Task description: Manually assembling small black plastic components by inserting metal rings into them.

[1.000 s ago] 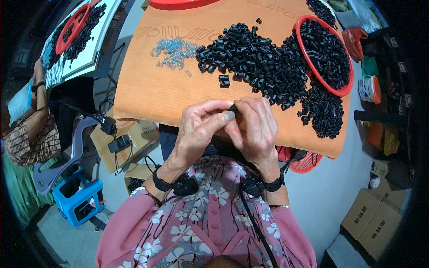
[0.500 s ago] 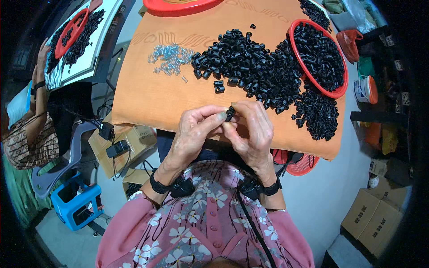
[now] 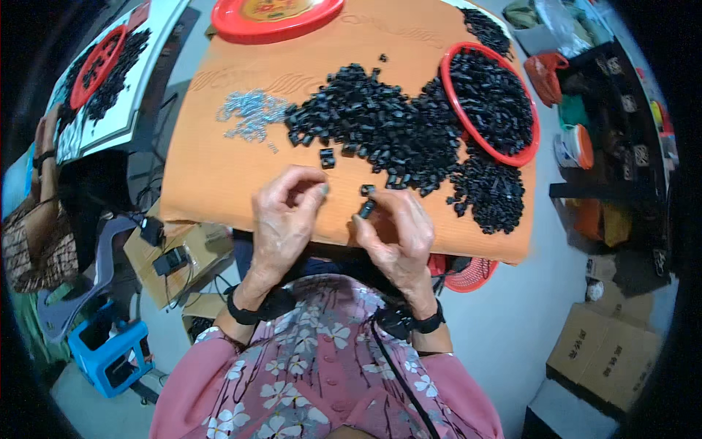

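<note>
My right hand (image 3: 401,230) pinches a small black cylindrical plastic part (image 3: 367,208) between thumb and fingers, above the table's near edge. Just beyond its fingertips is a short black piece (image 3: 367,189). To the left, apart from it, my left hand (image 3: 285,212) is curled with thumb and forefinger tips close together; anything between them is too small to make out. Ahead of my left hand lie two black sleeves (image 3: 327,158) side by side. A heap of black plastic sleeves (image 3: 380,124) spreads across the table, beside a pile of small metal springs (image 3: 252,113).
The orange-covered table (image 3: 212,175) carries a red-rimmed tray (image 3: 444,80) of black parts, a pile of smaller black pieces (image 3: 488,194) and a red plate (image 3: 241,33). At the left, another person's arm (image 3: 45,146) rests by a white table. A blue stool (image 3: 110,351) stands below.
My hands have come apart: the left has moved left, off the black part, and the right keeps hold of it. The table has shifted slightly left in view.
</note>
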A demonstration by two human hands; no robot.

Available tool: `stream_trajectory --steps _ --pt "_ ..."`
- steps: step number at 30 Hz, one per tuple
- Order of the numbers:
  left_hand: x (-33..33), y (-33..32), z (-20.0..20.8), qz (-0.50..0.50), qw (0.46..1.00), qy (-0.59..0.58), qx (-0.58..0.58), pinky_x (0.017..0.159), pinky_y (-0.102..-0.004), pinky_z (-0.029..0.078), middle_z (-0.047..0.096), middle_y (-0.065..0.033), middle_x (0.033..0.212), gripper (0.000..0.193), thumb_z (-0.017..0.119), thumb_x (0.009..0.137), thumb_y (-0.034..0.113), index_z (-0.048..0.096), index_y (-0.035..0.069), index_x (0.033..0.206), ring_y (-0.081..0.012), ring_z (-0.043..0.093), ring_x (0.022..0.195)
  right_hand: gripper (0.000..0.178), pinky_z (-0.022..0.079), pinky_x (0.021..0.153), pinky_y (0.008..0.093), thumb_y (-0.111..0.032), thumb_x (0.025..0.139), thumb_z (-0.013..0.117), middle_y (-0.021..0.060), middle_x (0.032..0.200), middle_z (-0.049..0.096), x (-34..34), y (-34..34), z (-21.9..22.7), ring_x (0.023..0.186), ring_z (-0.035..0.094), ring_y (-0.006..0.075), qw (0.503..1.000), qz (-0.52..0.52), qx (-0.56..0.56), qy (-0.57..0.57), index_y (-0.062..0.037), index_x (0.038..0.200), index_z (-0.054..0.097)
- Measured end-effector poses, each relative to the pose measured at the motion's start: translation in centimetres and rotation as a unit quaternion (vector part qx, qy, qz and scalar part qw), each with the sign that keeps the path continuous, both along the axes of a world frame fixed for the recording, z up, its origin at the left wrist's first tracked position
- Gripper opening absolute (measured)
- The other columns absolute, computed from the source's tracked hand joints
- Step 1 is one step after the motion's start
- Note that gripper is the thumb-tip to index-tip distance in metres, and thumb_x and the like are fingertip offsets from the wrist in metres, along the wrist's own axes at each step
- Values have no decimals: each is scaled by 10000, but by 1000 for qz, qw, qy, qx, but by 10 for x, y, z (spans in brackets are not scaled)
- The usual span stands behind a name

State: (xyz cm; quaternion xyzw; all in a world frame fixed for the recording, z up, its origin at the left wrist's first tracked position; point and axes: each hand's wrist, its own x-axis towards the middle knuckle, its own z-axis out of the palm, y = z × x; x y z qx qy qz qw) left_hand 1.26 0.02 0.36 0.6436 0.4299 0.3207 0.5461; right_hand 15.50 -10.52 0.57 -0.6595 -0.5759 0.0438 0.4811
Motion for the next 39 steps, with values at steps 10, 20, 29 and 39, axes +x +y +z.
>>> stream_trajectory --steps 10,20,29,39 --pt "9 10 -11 16 995 2 103 590 -203 453 584 -35 827 147 693 774 -42 655 -15 913 -63 541 642 366 497 623 300 -11 758 721 116 882 637 103 7 22 663 597 160 957 -288 5 -27 11 1110 621" --pt "9 6 -10 -22 991 -14 129 595 -208 474 612 -45 880 119 685 787 -44 667 -16 901 -89 603 716 42 504 617 280 25 782 681 78 765 666 54 -1 32 677 624 118 980 -167 -65 83 19 824 681" --pt "33 -3 -6 -118 937 14 328 681 -355 503 653 -135 895 231 721 716 -5 668 -9 941 -282 618 786 66 479 566 276 41 785 662 102 772 645 38 -20 10 627 614 161 982 -170 -57 63 34 850 662" --pt "24 -4 -9 -117 951 46 282 628 -343 494 604 -128 817 186 670 773 -18 660 -7 959 -254 609 720 130 479 660 377 -41 759 721 101 779 588 19 3 -3 750 593 264 983 -142 -105 -58 -14 876 672"
